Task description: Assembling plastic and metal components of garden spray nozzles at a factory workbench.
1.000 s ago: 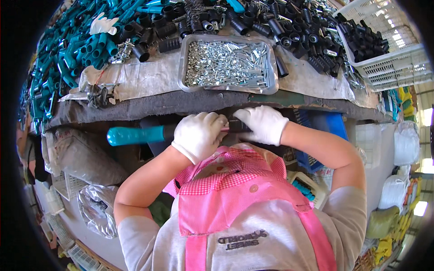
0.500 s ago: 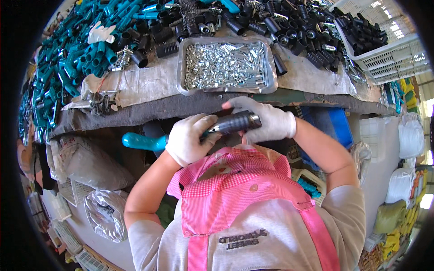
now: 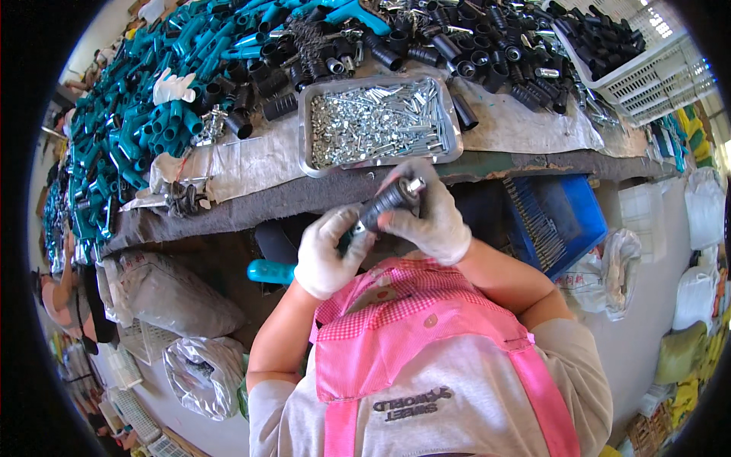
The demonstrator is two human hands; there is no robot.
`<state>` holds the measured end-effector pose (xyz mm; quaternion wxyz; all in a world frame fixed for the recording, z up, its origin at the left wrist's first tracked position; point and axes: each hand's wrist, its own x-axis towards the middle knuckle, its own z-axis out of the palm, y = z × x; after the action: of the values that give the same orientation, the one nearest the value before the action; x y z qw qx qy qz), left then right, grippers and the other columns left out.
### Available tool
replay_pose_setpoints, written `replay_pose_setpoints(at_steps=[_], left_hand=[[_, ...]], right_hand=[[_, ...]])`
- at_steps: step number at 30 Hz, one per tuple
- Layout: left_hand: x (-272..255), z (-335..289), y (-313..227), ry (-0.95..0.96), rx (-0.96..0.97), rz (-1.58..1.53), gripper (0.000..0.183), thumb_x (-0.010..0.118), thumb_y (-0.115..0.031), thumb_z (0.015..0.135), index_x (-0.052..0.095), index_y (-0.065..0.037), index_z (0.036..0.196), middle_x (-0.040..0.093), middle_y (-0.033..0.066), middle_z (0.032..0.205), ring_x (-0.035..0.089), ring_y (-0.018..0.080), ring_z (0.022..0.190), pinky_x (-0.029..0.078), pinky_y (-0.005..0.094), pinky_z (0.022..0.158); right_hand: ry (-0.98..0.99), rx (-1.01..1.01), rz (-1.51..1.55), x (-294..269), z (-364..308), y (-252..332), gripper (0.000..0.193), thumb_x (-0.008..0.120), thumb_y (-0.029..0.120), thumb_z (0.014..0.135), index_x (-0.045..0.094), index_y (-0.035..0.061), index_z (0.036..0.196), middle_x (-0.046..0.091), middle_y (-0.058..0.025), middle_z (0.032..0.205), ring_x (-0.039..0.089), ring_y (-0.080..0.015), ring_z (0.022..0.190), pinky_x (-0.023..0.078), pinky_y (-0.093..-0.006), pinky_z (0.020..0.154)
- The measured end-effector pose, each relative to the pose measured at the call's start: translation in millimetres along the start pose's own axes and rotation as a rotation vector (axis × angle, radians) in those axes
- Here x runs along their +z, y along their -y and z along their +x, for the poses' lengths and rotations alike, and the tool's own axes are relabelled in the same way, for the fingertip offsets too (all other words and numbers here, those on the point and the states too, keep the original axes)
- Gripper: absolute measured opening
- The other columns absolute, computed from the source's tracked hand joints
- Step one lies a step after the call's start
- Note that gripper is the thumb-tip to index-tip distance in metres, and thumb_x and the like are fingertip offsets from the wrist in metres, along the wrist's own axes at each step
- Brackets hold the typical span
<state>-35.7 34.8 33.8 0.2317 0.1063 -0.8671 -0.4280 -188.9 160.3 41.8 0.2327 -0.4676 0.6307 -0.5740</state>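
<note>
So the thing in hand is a teal-and-black tool point(image 3: 388, 207), sitting near the middle of the view; all clock directions go from there. Its rounded teal handle point(image 3: 270, 272) pokes out past the left hand point(image 3: 333, 255) at about 8 o'clock, and a shiny metal tip point(image 3: 416, 185) sticks out toward 2. Left fingers are curled in around the tool's middle, though I can't tell exactly how each one sits. The right hand point(image 3: 435, 217) has its thumb pressed on the black ribbed part, fingers wrapped round the far side, kinda blurry. Both gloved in white btw. Straight up at 12 there's a metal tray point(image 3: 304, 126) full of small silvery hardware point(image 3: 373, 122), teal parts point(image 3: 171, 114) heaped at 10, black tubes point(image 3: 487, 46) at 1, a white basket point(image 3: 662, 80) at 2, and a blue bin point(image 3: 582, 217) at 3.
</note>
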Motion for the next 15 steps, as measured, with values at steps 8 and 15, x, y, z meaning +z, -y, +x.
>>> replay_pose_setpoints(at_steps=[8, 15], left_hand=[[19.3, 1.8, -1.5, -0.118, 0.063, 0.249, 0.031, 0.065, -0.009, 0.074, 0.057, 0.002, 0.102, 0.06, 0.019, 0.087, 0.059, 0.0366, 0.077, 0.049, 0.0392, 0.066], [-10.4, -0.5, -12.9, 0.397, -0.487, -0.914, 0.017, 0.053, -0.015, 0.092, 0.057, 0.0, 0.098, 0.057, 0.0021, 0.08, 0.05, 0.0079, 0.067, 0.042, 0.0237, 0.061]], right_hand=[[-0.179, 0.025, 0.665, 26.1, 3.9, 2.8, 0.032, 0.056, 0.014, 0.091, 0.047, -0.0003, 0.119, 0.055, -0.0059, 0.092, 0.056, -0.0194, 0.095, 0.044, -0.0348, 0.089], [0.382, -0.032, 0.829, -10.2, 8.6, 5.0, 0.068, 0.062, 0.018, 0.088, 0.025, 0.0055, 0.143, 0.054, -0.0171, 0.116, 0.052, -0.0272, 0.113, 0.044, -0.039, 0.094]])
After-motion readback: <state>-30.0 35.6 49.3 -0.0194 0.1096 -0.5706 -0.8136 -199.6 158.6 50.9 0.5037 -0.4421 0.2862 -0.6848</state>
